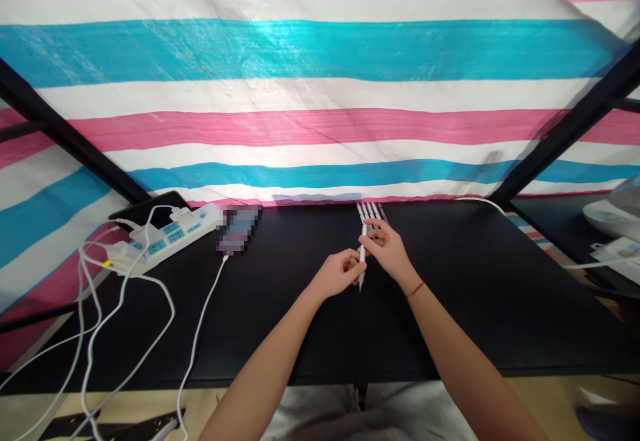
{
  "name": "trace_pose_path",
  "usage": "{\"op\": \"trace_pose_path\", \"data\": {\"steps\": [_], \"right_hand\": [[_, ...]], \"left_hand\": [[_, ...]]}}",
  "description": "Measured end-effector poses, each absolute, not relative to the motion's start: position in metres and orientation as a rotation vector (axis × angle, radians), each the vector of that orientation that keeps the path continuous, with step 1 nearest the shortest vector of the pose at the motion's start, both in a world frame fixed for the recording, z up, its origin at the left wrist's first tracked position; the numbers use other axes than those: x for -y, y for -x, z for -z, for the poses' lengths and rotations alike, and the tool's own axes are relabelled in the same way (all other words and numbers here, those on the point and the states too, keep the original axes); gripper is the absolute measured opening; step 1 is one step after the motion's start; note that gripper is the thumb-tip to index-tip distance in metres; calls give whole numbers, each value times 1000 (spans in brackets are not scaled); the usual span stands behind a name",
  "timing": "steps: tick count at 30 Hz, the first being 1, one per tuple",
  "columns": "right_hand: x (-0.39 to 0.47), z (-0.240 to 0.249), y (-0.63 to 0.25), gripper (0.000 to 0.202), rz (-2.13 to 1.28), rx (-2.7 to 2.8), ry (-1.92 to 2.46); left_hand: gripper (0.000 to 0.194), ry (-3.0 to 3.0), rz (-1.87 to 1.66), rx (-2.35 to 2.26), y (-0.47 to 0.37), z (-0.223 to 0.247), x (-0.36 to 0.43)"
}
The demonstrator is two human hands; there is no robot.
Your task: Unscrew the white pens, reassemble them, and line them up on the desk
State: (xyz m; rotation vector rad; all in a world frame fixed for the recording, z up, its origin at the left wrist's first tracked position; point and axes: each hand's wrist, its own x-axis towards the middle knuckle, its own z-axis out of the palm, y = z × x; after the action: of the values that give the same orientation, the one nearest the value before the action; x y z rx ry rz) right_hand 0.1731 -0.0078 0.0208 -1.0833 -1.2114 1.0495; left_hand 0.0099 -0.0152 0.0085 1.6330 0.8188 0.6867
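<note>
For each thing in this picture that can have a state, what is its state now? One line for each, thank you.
White pen: held by both hands, tip toward the person.
Left hand: grip closed on the pen's lower part.
Right hand: fingers pinch the pen's upper part.
Row of pens: lying side by side at the table's far edge.
Power strip: plugs inserted.
Phone: lying flat, cable attached.

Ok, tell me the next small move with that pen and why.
Probably lay the white pen down beside the row of pens at the table's far edge. Both the left hand and right hand pinch it, it points roughly along the row, just short of it.
</note>
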Motion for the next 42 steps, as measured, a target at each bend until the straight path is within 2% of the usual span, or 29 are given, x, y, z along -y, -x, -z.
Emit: {"op": "trace_pose_path", "data": {"steps": [14, 18, 27, 32, 42], "right_hand": [[13, -29, -175, 47, -1089, 1216, 1065], [13, -30, -176, 54, -1111, 1148, 1042], [13, -31, -177, 52, -1128, 1176, 1046], [13, -30, -176, 59, -1122, 1158, 1058], [12, -29, -176, 53, -1106, 1167, 1049]], "left_hand": [[26, -1645, -738, -872, -14, -7, 18], [27, -1693, -772, -932, -12, -8, 17], [27, -1645, -767, -921, -14, -6, 17], [27, -1626, -771, -917, -14, -6, 18], [29, -1603, -767, -899, -14, -8, 19]]}}
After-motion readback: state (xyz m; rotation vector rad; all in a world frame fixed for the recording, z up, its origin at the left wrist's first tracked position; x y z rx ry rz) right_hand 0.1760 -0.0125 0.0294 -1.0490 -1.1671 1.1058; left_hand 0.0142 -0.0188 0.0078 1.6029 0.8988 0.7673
